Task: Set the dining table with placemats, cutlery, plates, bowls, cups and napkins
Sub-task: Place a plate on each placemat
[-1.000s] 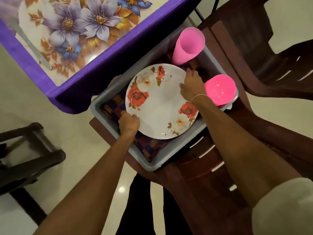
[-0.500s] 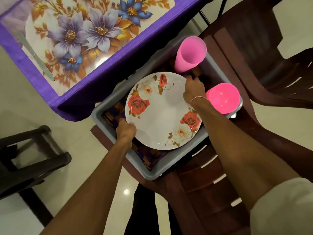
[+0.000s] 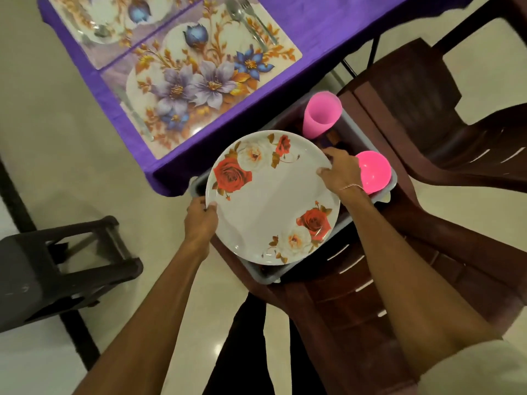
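A white plate with red and cream roses [image 3: 271, 201] is held level above a grey tub [image 3: 345, 223]. My left hand [image 3: 201, 220] grips its near-left rim and my right hand [image 3: 339, 171] grips its far-right rim. A pink cup [image 3: 320, 116] and a pink bowl [image 3: 373, 172] stand in the tub behind the plate. A floral placemat [image 3: 199, 81] lies on the purple-clothed table [image 3: 328, 24], with a knife [image 3: 134, 115] at its left and a spoon and fork [image 3: 252, 21] at its right.
The tub rests on a brown plastic chair [image 3: 370, 295], with a second brown chair [image 3: 442, 124] behind it. A dark stool [image 3: 57, 269] stands on the pale floor at left. Another placemat [image 3: 114, 18] with a plate lies farther along the table.
Both hands have lifted the plate up out of the tub and a little to the left. The view has swung to take in more of the table.
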The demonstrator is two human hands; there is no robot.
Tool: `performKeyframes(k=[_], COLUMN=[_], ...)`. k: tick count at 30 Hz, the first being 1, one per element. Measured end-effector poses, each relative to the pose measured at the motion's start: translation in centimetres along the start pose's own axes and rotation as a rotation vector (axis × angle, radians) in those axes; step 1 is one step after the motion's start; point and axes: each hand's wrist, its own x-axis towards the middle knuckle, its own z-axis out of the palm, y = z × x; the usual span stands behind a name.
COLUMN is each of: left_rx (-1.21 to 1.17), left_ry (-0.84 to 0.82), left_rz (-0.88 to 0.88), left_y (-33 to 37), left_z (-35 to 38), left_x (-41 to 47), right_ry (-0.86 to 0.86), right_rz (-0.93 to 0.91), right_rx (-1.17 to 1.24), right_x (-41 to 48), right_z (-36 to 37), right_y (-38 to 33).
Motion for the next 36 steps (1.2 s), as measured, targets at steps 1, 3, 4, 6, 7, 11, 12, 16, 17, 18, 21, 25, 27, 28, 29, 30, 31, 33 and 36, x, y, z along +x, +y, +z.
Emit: performKeyframes(k=[1,3,4,6,7,11,12,16,17,18,21,25,27,28,29,30,31,33,36], left_rx=[-0.022,-0.067,-0.099,-0.171,-0.2,-0.247,-0.245,-0.216,-0.214,-0.208,-0.188,-0.219,-0.229,-0.233,-0.23,-0.228,-0.222,-0.203,-0.205], left_ry=[0.008,0.012,0.015,0.018,0.019,-0.005,-0.012,-0.017,-0.018,-0.019,-0.017,0.024,0.02,0.013,0.005,-0.007,-0.023,-0.059,-0.082], left_rz=[0.023,0.064,0.075,0.088,0.101,0.156,0.162,0.175,0.178,0.18,0.175,0.167,0.173,0.177,0.185,0.196,0.211,0.241,0.27], left_y=[0.0,0.1,0.2,0.3,0.3,-0.1,-0.3,-1.3,-1.4,-1.4,-1.1,0.9,2.2,3.0,4.0,4.9,5.8,7.9,11.1], left_z=[-1.3,-4.5,-6.1,-8.8,-10.4,-16.5,-18.2,-23.7,-25.1,-26.3,-28.6,-30.0,-30.3,-30.3,-30.4,-30.4,-30.3,-29.9,-28.9], left_x=[-0.7,-2.2,-3.0,-4.1,-4.5,-4.2,-3.7,-1.4,-0.7,-0.1,1.6,4.1,5.4,6.0,6.7,7.5,8.1,9.6,12.1], right_ry=[0.011,0.025,0.031,0.05,0.056,0.083,0.095,0.097,0.095,0.095,0.116,0.154,0.183,0.2,0.22,0.242,0.265,0.318,0.383], right_rz=[-0.004,-0.021,-0.026,-0.029,-0.033,-0.036,-0.047,-0.022,-0.018,-0.012,0.021,0.06,0.07,0.077,0.08,0.088,0.093,0.122,0.166], right_rx=[0.05,0.129,0.177,0.272,0.303,0.348,0.341,0.331,0.33,0.324,0.35,0.378,0.376,0.373,0.369,0.37,0.373,0.398,0.443], right_x=[-1.2,-4.2,-5.8,-8.6,-9.9,-14.0,-14.8,-17.3,-17.8,-18.2,-18.9,-18.0,-17.3,-16.8,-16.3,-15.7,-15.1,-13.5,-10.7], right_z=[-0.7,-1.8,-2.1,-2.1,-1.8,-0.1,0.5,2.7,3.4,4.1,5.6,6.7,6.6,6.5,6.4,6.2,6.1,6.0,5.8], right_y=[-0.4,-1.9,-3.0,-5.2,-6.5,-11.8,-13.2,-18.7,-20.0,-21.0,-23.0,-24.7,-25.5,-25.8,-26.2,-26.6,-27.0,-27.8,-29.1])
